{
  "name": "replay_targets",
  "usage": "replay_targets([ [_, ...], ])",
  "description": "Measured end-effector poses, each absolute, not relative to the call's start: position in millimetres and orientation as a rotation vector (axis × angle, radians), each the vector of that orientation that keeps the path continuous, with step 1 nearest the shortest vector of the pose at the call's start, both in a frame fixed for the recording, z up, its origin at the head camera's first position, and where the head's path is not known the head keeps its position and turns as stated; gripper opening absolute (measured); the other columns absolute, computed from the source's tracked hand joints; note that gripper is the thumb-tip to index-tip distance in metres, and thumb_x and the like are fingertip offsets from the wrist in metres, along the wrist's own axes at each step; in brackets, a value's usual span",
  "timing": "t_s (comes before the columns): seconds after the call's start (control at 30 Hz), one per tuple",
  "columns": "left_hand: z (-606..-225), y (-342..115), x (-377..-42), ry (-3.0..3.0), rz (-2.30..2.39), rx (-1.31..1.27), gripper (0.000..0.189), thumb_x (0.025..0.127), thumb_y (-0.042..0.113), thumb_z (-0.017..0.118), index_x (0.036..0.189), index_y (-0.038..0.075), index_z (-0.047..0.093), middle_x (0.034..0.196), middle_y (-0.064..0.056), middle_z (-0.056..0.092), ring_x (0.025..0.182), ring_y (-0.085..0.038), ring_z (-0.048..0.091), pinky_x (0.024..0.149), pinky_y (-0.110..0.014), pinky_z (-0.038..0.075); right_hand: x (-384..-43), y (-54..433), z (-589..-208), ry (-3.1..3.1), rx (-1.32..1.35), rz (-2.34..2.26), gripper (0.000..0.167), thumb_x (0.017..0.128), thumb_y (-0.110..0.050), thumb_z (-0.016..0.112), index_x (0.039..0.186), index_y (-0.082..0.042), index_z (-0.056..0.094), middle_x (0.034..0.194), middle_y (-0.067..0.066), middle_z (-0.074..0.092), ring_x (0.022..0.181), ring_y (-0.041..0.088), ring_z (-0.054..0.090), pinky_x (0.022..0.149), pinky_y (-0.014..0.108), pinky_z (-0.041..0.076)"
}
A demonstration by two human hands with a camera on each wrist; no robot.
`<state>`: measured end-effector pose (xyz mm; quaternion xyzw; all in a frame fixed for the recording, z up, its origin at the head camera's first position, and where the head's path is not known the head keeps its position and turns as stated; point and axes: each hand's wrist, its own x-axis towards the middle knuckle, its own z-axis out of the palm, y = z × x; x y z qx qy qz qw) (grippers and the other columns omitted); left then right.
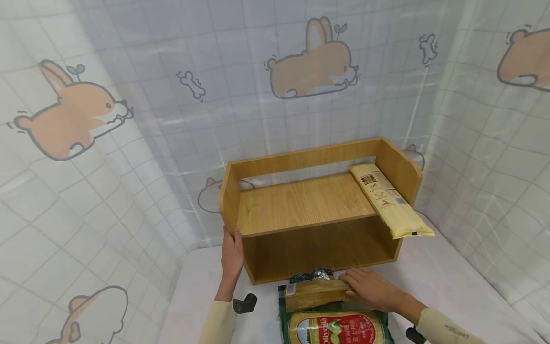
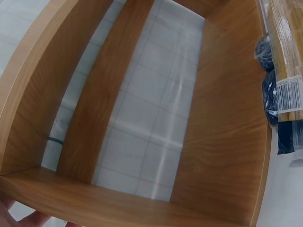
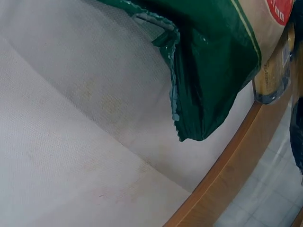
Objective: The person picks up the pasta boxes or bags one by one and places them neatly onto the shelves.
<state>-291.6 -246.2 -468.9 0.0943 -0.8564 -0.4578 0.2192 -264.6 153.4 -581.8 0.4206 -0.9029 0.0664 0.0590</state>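
Note:
My left hand (image 1: 232, 255) grips the left side panel of a two-tier wooden shelf (image 1: 301, 200) near its front edge; its fingertips show at the lower left of the left wrist view. My right hand (image 1: 373, 288) holds the right end of a brownish-yellow package in clear wrap (image 1: 315, 294), which bears a barcode label (image 2: 289, 94). Right below it lies a green-ended Olivoilà package (image 1: 335, 329) with a red label; one crimped green end (image 3: 208, 71) fills the top of the right wrist view. The right hand itself is out of that view.
A long yellow packet (image 1: 388, 200) lies on the shelf's upper board at the right, its near end jutting past the front edge. Dark-wrapped ends (image 1: 311, 275) show behind the brownish package. Curtains with dog prints surround the white table surface (image 1: 197, 286).

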Motion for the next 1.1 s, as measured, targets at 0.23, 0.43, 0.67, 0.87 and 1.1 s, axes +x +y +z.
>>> replay_targets([
  [0.23,-471.5,-247.3,-290.1,-2.381,-1.255,0.267,0.051,0.112,0.035,0.033,0.152,0.003,0.035,0.146,-0.03,0.055,0.13,-0.049,0.057,0.102,-0.069,0.043,-263.5,148.4,-582.1,-2.445,1.298,0.093,0.036,0.106,-0.042,0.054,0.135,-0.02,0.057,0.119,-0.012,0.062,0.105,0.004,0.059,0.09,0.034,0.055],
  [0.43,-473.1,-246.5,-291.4,-2.377,-1.251,0.257,0.051,0.112,0.034,0.032,0.152,0.003,0.035,0.146,-0.03,0.055,0.13,-0.049,0.057,0.102,-0.068,0.044,-263.8,148.9,-572.7,-2.3,1.227,0.097,0.034,0.104,-0.037,0.059,0.131,-0.017,0.06,0.109,-0.011,0.061,0.098,0.006,0.055,0.085,0.031,0.05],
  [0.67,-473.6,-245.3,-289.5,-2.377,-1.25,0.253,0.052,0.112,0.034,0.032,0.154,0.002,0.033,0.148,-0.03,0.053,0.132,-0.048,0.057,0.103,-0.068,0.044,-269.7,151.7,-564.0,-2.137,1.131,0.116,0.049,0.114,-0.04,0.025,0.131,-0.011,0.061,0.109,-0.004,0.065,0.095,0.01,0.058,0.081,0.032,0.05],
  [0.87,-471.2,-246.1,-291.7,-2.38,-1.244,0.242,0.054,0.113,0.036,0.031,0.154,0.002,0.032,0.149,-0.029,0.053,0.132,-0.048,0.057,0.104,-0.067,0.044,-277.9,151.3,-555.1,-2.028,1.076,0.163,0.046,0.114,-0.034,0.029,0.13,-0.005,0.062,0.109,0.003,0.066,0.091,0.015,0.058,0.076,0.033,0.047],
  [1.1,-473.0,-246.4,-292.4,-2.393,-1.249,0.24,0.055,0.113,0.039,0.03,0.154,0.002,0.031,0.149,-0.029,0.052,0.133,-0.047,0.056,0.104,-0.067,0.044,-281.1,153.6,-544.5,-1.915,1.105,0.185,0.044,0.114,-0.032,0.034,0.127,-0.002,0.064,0.111,0.006,0.068,0.094,0.018,0.061,0.079,0.035,0.047],
])
